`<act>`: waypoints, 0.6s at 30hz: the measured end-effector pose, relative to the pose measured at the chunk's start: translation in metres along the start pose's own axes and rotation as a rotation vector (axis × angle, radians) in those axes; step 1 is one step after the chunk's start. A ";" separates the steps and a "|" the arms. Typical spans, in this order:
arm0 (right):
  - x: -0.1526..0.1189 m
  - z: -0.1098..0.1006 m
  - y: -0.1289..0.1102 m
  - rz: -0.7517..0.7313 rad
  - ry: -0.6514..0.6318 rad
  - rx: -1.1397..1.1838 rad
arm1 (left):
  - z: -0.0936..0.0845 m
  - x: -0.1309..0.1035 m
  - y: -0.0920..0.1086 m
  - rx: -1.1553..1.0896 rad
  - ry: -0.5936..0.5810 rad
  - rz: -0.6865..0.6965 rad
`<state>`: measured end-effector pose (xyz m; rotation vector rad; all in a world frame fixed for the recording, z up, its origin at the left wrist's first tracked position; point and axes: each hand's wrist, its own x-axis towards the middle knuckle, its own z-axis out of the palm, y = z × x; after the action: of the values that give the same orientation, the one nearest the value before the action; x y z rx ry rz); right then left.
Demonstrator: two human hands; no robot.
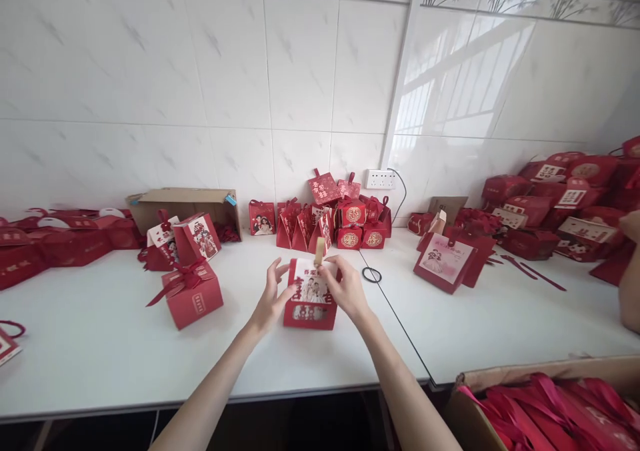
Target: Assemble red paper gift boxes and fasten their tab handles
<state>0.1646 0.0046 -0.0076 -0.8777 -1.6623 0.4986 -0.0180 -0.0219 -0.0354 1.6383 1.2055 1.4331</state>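
Note:
A red gift box stands upright before me on the white table. Its white front panel carries a printed couple and red lettering, and a cut-out window shows lower down. From its top rises a short gold ribbon loop. My left hand holds the box's left edge, thumb at the front and fingers curled at the side. My right hand grips the upper right of the box, its thumb on the panel just below the loop. The fingertips behind the box are hidden.
A red box with a bow sits left. Small red boxes line the wall below a socket strip. A black ring lies near the table seam. A carton of red ribboned pieces is front right; another person's arm shows.

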 end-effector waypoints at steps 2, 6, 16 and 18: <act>-0.005 -0.013 -0.001 0.142 0.119 0.077 | -0.005 -0.018 -0.007 0.041 -0.056 -0.097; -0.027 -0.030 -0.007 0.377 0.407 0.458 | 0.010 -0.053 0.005 0.046 -0.096 -0.087; -0.103 -0.048 -0.027 0.489 0.472 0.963 | 0.060 -0.113 0.068 -0.132 -0.065 0.224; -0.118 -0.053 -0.029 0.512 0.465 0.887 | 0.062 -0.120 0.077 -0.211 -0.087 0.213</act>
<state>0.2172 -0.1099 -0.0474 -0.6511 -0.6448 1.1654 0.0616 -0.1554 -0.0245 1.7003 0.8205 1.5430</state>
